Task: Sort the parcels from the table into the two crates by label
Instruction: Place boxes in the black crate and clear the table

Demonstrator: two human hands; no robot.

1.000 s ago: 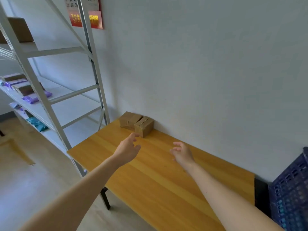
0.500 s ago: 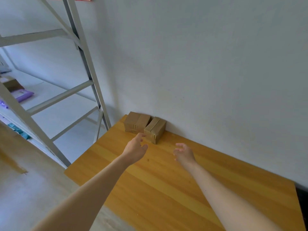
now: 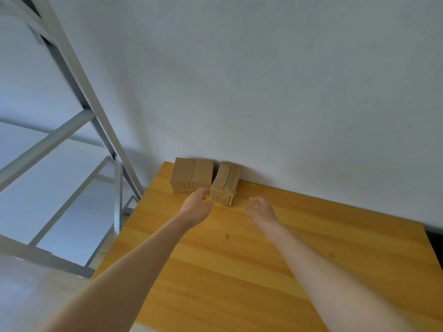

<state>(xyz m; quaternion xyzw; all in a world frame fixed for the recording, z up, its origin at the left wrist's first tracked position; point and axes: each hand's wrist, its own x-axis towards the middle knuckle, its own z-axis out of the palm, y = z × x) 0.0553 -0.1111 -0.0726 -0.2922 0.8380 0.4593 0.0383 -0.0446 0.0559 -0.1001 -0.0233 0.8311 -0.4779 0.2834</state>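
Brown cardboard at centre frame, on the far corner of the yellow wooden table (image 3: 299,259), backed against the pale wall (image 3: 263,80). Left parcel (image 3: 191,176) broad, top seam running toward the wall; right parcel (image 3: 225,182) narrower, long axis likewise wallward, slightly skewed, almost touching its neighbour. Bare tabletop open toward lower right; grey metal rack (image 3: 79,92) close beside the left edge. Left hand (image 3: 196,207) loosely cupped, empty, fingertips perhaps brushing the right parcel. Right hand (image 3: 260,209) relaxed, spread, empty, near it, apart.

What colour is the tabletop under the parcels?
The tabletop is yellow-orange wood with visible grain; the head view shows it best.
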